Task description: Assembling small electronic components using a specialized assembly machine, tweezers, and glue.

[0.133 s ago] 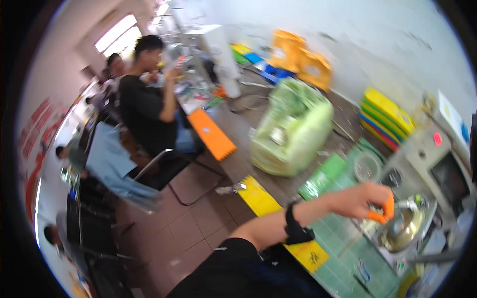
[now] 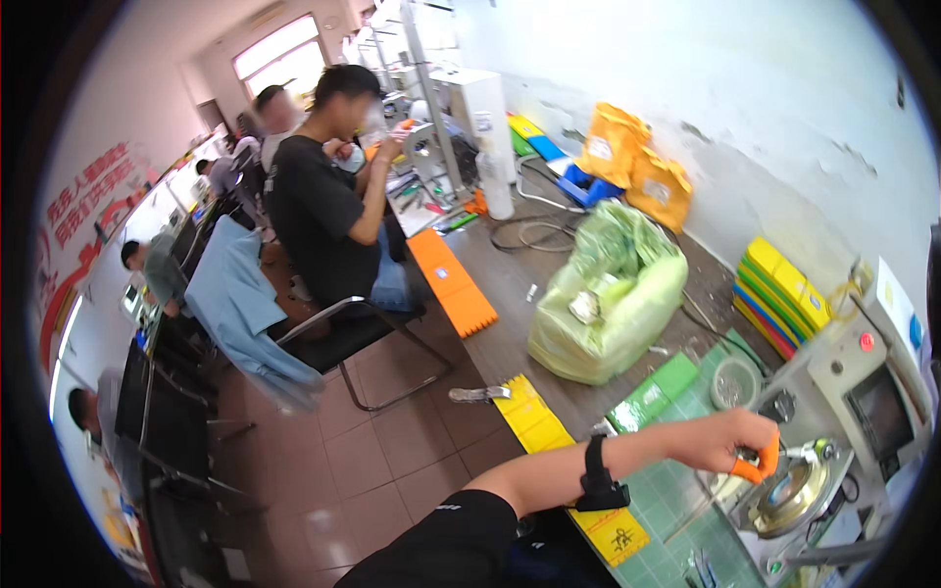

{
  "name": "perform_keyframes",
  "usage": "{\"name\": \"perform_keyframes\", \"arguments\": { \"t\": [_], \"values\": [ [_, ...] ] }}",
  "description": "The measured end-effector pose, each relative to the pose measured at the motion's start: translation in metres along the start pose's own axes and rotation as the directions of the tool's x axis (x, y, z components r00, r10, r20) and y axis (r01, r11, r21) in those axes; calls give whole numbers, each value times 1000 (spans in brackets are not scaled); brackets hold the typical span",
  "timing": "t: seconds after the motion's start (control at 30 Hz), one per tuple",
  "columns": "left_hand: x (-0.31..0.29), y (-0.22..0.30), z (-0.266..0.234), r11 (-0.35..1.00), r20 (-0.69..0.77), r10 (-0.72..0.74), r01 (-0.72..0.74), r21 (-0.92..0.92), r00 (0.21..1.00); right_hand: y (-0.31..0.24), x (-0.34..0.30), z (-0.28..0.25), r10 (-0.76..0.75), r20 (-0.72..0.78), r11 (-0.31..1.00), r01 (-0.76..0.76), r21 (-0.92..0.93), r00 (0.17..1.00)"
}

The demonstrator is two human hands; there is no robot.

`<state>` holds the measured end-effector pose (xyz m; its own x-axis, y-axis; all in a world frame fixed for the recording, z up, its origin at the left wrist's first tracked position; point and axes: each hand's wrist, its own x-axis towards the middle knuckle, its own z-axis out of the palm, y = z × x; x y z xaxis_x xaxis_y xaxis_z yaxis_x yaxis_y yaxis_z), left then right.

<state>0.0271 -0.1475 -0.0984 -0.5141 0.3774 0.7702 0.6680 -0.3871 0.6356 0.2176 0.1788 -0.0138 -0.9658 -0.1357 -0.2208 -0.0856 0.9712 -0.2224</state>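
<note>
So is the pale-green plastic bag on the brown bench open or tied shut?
Open: the pale-green plastic bag gapes at the top, with something whitish showing inside.

1. Your left forearm, bare, stretches away from you toward the right.
2. Your left hand shows its back, fingers curled.
3. Your orange-covered thumb and forefinger bend toward each other; their grip is unclear.

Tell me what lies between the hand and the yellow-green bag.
In the head view, a flat green piece lies between the hand and the bag, partly over the green mat.
</note>
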Motion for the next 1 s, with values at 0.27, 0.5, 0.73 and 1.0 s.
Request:
{"name": "perform_keyframes", "arguments": {
  "t": [0.27,0.5,0.73,1.0],
  "values": [
    [-24,45,-21,984,5,-135,134,119,991,-7,38,78,-67,190,992,44,122,980],
    [-30,53,-27,986,9,-135,133,100,991,-8,42,88,-135,258,991,134,20,957],
    [-28,45,-25,989,9,-96,94,116,995,-20,38,74,-225,237,974,226,24,945],
    [-25,49,-24,984,20,-155,153,86,988,-33,31,63,-230,213,961,188,202,949]
  ]
}}
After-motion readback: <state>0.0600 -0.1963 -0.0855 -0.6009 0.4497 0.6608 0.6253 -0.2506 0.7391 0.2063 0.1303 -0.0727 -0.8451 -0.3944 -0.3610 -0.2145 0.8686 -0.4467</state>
